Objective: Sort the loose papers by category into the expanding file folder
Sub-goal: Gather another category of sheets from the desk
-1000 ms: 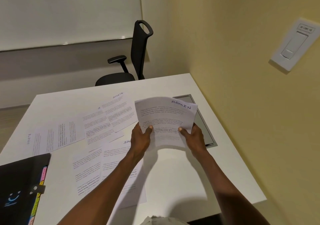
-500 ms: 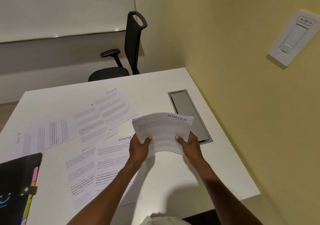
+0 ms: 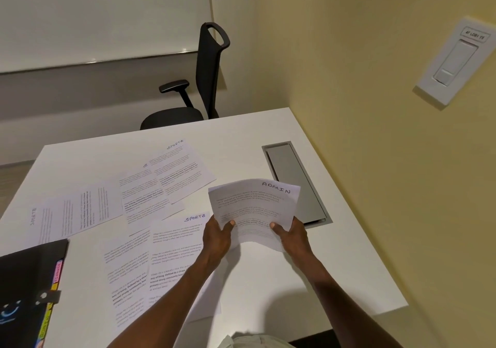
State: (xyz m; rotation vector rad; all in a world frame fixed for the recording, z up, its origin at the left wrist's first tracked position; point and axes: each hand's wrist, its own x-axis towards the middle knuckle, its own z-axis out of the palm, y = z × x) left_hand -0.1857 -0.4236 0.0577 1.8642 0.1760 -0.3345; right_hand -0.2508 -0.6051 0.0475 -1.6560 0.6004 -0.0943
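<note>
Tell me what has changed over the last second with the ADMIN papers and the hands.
Little changed. Both hands, left hand and right hand, have kept their grip on the ADMIN papers, bringing them slightly lower and closer to the person, off the metal cable hatch. Nothing was let go. The SPORTS sheets and black expanding folder stayed put.

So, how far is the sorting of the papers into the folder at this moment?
Nothing looks filed yet. In hand: the left hand and right hand both grip the ADMIN sheet above the table. Left: several SPORTS papers lie spread on the table, and the expanding file folder lies at the near left edge; whether it already holds papers cannot be told.
</note>
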